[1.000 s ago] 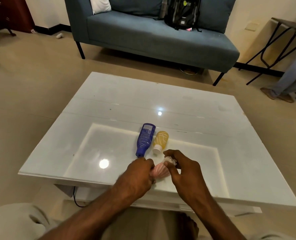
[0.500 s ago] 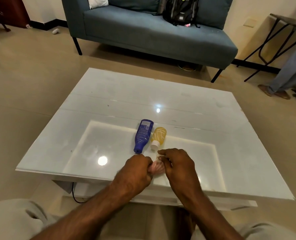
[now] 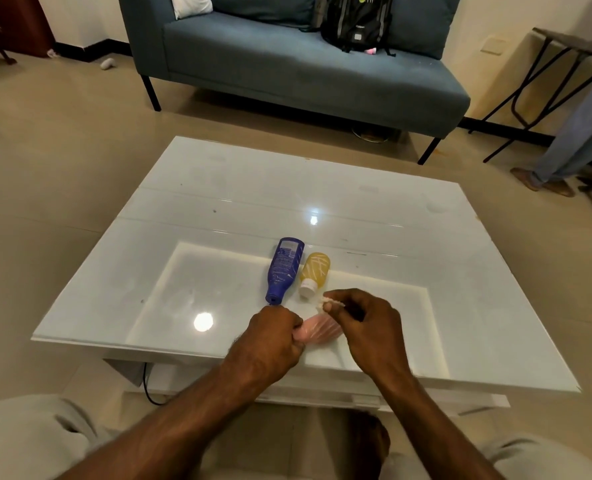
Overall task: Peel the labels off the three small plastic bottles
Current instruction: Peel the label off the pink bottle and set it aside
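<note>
A small pink bottle (image 3: 320, 330) lies just above the white glass table (image 3: 322, 202), near its front edge. My left hand (image 3: 270, 341) grips its left end. My right hand (image 3: 363, 323) pinches a crumpled white scrap of label (image 3: 326, 301) just above the bottle's right end. A blue bottle (image 3: 284, 268) with a printed label lies on its side behind my hands, cap toward me. Beside it, on the right, lies a yellow bottle (image 3: 314, 273) with a white cap.
A blue sofa (image 3: 287, 67) with a black backpack (image 3: 356, 22) stands beyond the table. At the right are a black-legged side table (image 3: 547, 64) and a person's legs (image 3: 571, 140). My knees show below the table's front edge.
My right hand has pulled up and to the right, away from the pink bottle, with a white scrap of label in its fingertips. More of the pink bottle shows. The left hand keeps its grip.
</note>
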